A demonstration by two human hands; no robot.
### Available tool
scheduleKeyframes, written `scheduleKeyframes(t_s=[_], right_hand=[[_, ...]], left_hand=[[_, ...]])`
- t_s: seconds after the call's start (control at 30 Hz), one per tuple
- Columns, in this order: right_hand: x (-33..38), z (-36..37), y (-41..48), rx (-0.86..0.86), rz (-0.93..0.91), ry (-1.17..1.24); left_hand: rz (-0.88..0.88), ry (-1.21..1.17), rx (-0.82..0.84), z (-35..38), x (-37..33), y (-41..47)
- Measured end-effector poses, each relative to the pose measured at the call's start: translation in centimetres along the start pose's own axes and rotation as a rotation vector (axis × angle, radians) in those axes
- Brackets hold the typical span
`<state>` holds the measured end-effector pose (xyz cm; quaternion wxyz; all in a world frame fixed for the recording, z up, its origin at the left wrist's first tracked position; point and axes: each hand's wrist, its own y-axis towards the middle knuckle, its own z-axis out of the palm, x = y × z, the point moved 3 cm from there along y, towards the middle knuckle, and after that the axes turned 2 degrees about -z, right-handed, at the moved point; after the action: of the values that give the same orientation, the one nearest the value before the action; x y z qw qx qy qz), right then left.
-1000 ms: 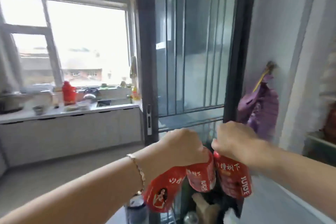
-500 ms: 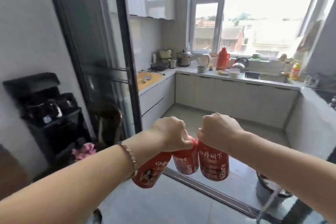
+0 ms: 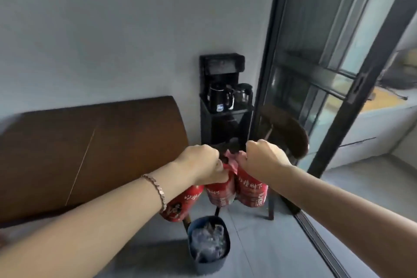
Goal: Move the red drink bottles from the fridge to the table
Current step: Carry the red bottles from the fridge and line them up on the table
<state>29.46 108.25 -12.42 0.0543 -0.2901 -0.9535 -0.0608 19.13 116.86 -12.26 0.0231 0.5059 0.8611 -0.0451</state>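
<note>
Three red drink bottles hang by their necks from my fists in the middle of the view. My left hand (image 3: 200, 166) grips two of them: one red bottle (image 3: 180, 204) tilts out to the lower left, a second red bottle (image 3: 220, 192) hangs straight down. My right hand (image 3: 264, 157) is closed on the neck of the third red bottle (image 3: 251, 190). A brown wooden table (image 3: 90, 149) lies to the left, below my left forearm. The fridge is out of view.
A black water dispenser stand (image 3: 222, 101) with a kettle stands against the wall ahead. A dark-framed glass sliding door (image 3: 316, 88) is on the right, a wooden chair (image 3: 286, 135) in front of it. A grey bin (image 3: 208, 245) with plastic sits on the floor below my hands.
The view has swung left, from the kitchen doorway to the wall, the dispenser and the wooden table. Both hands still hold the three bottles in front of me.
</note>
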Motion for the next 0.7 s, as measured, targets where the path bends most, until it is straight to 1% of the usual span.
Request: scheduleKeyframes(t_s=[0.13,0.2,0.4,0.57,0.7], right_hand=[[3.7,2.2,8.3,0.052,-0.182,-0.009],[5.6,2.8,11.5,0.06,-0.258,-0.013],[11.0,6.7,19.8,0.105,-0.374,0.016],[16.2,11.6,27.4,0.16,-0.394,0.037],[20.7,15.8,34.3,0.192,-0.341,0.032]], left_hand=[[-0.166,-0.051,-0.037,-0.1,6.8,2.8],[-0.235,-0.038,-0.07,0.1,9.8,4.1],[-0.402,-0.031,-0.091,1.6,18.8,7.1],[-0.454,-0.051,-0.041,4.2,27.9,11.1],[-0.389,-0.021,-0.025,6.4,35.8,15.6]])
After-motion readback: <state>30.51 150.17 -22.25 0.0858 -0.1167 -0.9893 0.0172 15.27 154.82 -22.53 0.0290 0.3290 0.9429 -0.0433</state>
